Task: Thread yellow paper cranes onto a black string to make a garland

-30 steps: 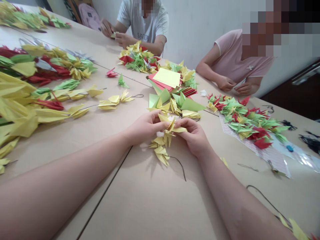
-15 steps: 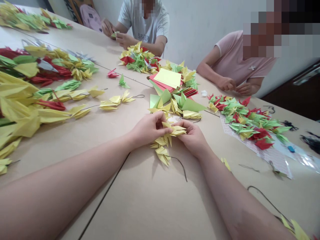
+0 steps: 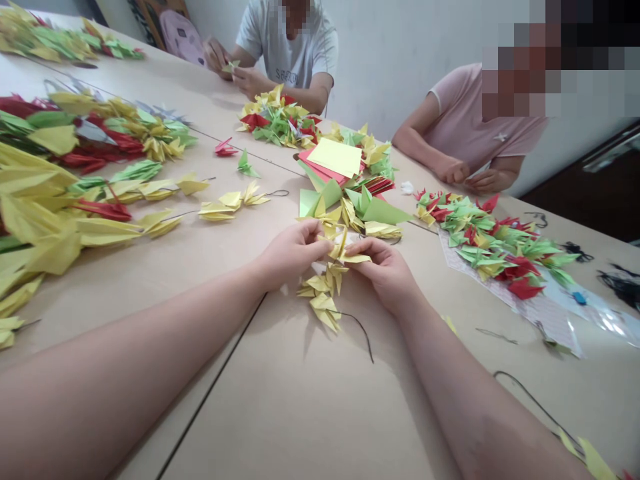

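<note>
Left hand (image 3: 293, 253) and right hand (image 3: 385, 275) both pinching yellow folded-paper crane (image 3: 341, 248), top of strand of yellow paper cranes (image 3: 320, 293); thin black cord (image 3: 357, 325) trailing onto beige table (image 3: 280, 400).

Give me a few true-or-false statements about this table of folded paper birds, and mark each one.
1. The left hand and the right hand both pinch a yellow folded-paper crane. True.
2. A thin black cord trails from the yellow paper cranes onto the pale wooden tabletop. True.
3. A blue sheet tops the stack of square paper. False: a pale yellow square sheet lies on top, over red sheets.
4. The seated person in a pink shirt is cutting with scissors. False: no scissors show, and their hands are together at the table edge.
</note>
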Demonstrator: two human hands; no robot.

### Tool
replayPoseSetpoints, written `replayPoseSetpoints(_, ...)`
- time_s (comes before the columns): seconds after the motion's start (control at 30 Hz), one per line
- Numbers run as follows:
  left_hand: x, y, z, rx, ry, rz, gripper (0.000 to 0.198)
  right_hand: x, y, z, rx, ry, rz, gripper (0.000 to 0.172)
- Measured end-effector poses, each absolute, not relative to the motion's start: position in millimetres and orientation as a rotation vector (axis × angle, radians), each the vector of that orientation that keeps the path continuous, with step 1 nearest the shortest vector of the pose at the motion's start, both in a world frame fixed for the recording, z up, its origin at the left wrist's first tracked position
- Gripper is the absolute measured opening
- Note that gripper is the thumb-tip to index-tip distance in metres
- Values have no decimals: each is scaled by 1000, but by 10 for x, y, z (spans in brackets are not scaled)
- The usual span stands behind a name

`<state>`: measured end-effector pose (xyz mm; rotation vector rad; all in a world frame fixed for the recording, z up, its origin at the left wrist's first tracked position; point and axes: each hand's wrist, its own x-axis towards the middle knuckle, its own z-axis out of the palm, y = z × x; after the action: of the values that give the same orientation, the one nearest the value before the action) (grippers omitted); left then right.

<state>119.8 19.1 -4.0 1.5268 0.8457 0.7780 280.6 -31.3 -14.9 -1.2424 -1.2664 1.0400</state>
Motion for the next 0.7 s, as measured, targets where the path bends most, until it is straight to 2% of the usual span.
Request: replayPoseSetpoints(0.7,1211,238,-8,1215,860,901,14,2796,-306,-132,-1159,-1072,1142,7)
